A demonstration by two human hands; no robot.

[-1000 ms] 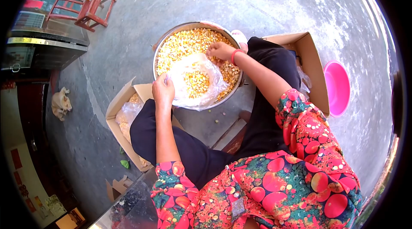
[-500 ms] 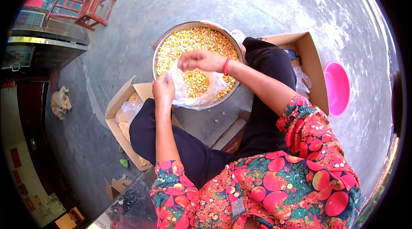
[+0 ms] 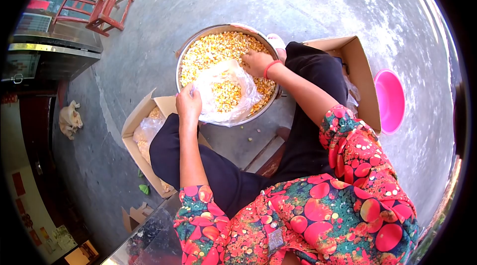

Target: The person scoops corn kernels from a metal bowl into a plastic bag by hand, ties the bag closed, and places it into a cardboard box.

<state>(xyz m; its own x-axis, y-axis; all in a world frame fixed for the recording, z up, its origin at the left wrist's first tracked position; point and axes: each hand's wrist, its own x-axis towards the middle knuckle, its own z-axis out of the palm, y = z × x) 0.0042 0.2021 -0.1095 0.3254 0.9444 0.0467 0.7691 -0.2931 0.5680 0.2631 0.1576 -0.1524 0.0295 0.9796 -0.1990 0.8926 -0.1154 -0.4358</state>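
A large round metal basin [image 3: 180, 72] is full of yellow corn kernels [image 3: 213, 46]. On the kernels lies a clear plastic bag [image 3: 206, 97], its mouth spread wide, with kernels inside. My left hand [image 3: 189, 105] pinches the bag's left edge by the basin rim. My right hand [image 3: 257, 63], with a red band at the wrist, is down at the kernels on the basin's right side, beside the bag. Its fingers are partly hidden, and what they hold cannot be made out.
An open cardboard box [image 3: 130, 131] with bagged kernels stands by my left knee. Another cardboard box [image 3: 365, 83] is at my right, beside a pink basin [image 3: 390, 101]. A red wooden chair [image 3: 104, 14] stands at upper left; a pale animal [image 3: 70, 119] lies at far left.
My right hand moved left over the bag, then back right and down to the kernels. My left hand has stayed at the bag's edge.
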